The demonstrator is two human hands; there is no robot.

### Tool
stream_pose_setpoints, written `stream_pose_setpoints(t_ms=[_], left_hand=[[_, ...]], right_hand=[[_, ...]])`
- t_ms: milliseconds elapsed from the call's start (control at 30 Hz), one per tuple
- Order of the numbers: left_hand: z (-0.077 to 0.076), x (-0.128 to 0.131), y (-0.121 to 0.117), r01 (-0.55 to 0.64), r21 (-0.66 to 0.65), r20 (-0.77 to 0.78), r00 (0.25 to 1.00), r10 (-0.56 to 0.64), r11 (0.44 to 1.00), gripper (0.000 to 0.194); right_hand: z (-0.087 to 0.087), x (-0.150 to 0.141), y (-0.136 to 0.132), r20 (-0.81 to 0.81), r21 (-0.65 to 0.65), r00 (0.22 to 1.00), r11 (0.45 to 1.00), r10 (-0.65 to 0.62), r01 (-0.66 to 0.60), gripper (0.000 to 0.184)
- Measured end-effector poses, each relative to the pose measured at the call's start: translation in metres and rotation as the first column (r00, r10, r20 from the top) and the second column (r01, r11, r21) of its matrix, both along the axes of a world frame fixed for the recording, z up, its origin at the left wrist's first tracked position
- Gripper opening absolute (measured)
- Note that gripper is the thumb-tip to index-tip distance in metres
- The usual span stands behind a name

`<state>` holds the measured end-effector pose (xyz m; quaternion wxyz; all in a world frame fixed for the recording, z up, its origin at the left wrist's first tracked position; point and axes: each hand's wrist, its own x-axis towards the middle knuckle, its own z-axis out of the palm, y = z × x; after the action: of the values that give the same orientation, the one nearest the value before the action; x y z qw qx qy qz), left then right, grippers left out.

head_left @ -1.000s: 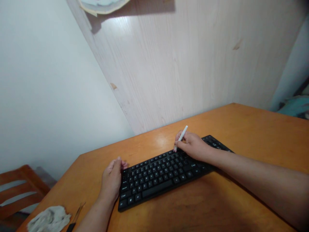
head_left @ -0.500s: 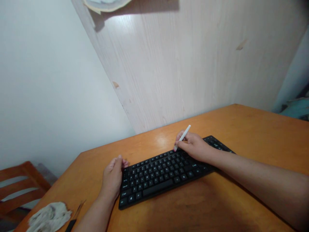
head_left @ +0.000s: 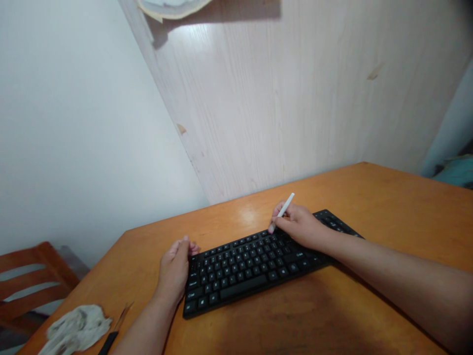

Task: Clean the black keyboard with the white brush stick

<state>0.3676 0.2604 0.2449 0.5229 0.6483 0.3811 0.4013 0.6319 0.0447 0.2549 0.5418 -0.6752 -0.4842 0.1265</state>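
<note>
Right grip (head_left: 301, 226): You had it closed on the white pen (head_left: 285, 206), pinched between thumb and fingers, with your fingertips over the far edge of the keyboard (head_left: 254, 272).

Pen: It stood tilted up out of your grip, above the keyboard's far edge and right of its middle.

Left grip (head_left: 174, 268): You had it curled at the keyboard's left end, with your fingertips at its far corner. I cannot tell whether it was closed on anything.

Keyboard: It lay flat on the counter (head_left: 391, 197), black and set at a slant, between your two hands.

Cloth: A crumpled grey cloth (head_left: 76, 329) lay on the counter, well left of the keyboard's near corner.

Tool: A thin black-handled tool (head_left: 110, 342) lay just beside the cloth, left of the keyboard and close to your left forearm (head_left: 142, 328).

Chair: A wooden chair (head_left: 33, 271) stood beyond the counter's edge, well left of the keyboard.

Walls: A pale wood-grain panel (head_left: 281, 108) rose behind the keyboard, and a white wall (head_left: 81, 128) ran to its left.

Fabric: Teal fabric (head_left: 456, 171) showed well beyond the keyboard, to its right.
</note>
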Motion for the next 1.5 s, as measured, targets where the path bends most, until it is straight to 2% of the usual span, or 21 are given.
stream_pose_setpoints(t_ms=[133, 300, 400, 500, 700, 867, 1033, 1300, 1500], left_hand=[[-0.001, 0.000, 0.000, 0.020, -0.028, 0.027, 0.999, -0.020, 0.999, 0.043], [-0.003, -0.001, 0.002, 0.030, -0.013, 0.021, 0.999, -0.030, 0.999, 0.043], [-0.004, -0.001, 0.004, 0.034, -0.015, 0.012, 0.999, -0.034, 0.999, 0.044], [-0.004, 0.000, 0.003, 0.014, -0.015, 0.008, 1.000, -0.014, 1.000, 0.047], [-0.002, 0.001, 0.000, 0.037, -0.023, 0.039, 0.999, -0.036, 0.999, 0.045], [-0.003, 0.000, 0.001, 0.039, -0.016, 0.033, 0.999, -0.039, 0.999, 0.045], [-0.002, 0.000, 0.001, 0.030, -0.004, 0.022, 0.999, -0.030, 1.000, 0.045], [-0.003, 0.000, 0.001, 0.043, -0.019, 0.031, 0.999, -0.043, 0.999, 0.043], [-0.007, 0.000, 0.005, 0.052, 0.050, 0.006, 0.999, -0.052, 0.997, 0.044]], right_hand=[[-0.001, 0.003, 0.001, -0.001, 0.024, 0.996, 0.996, -0.091, 0.091, 0.002], [0.000, 0.004, 0.001, -0.028, 0.001, 0.998, 0.998, -0.058, 0.058, 0.001], [0.000, 0.007, -0.001, 0.034, -0.027, 0.992, 0.992, -0.119, 0.120, 0.004], [0.000, 0.011, -0.001, 0.031, 0.001, 0.983, 0.984, -0.179, 0.179, 0.005], [-0.001, 0.010, -0.001, -0.005, -0.016, 0.995, 0.995, -0.100, 0.100, 0.007], [-0.001, 0.011, -0.002, 0.042, 0.005, 0.985, 0.986, -0.165, 0.165, 0.008], [-0.002, 0.010, 0.000, -0.023, -0.006, 0.994, 0.994, -0.109, 0.109, 0.008], [-0.001, 0.010, -0.001, 0.024, -0.003, 0.985, 0.985, -0.173, 0.173, 0.006], [0.002, 0.013, -0.004, 0.037, -0.033, 0.973, 0.973, -0.227, 0.229, 0.004]])
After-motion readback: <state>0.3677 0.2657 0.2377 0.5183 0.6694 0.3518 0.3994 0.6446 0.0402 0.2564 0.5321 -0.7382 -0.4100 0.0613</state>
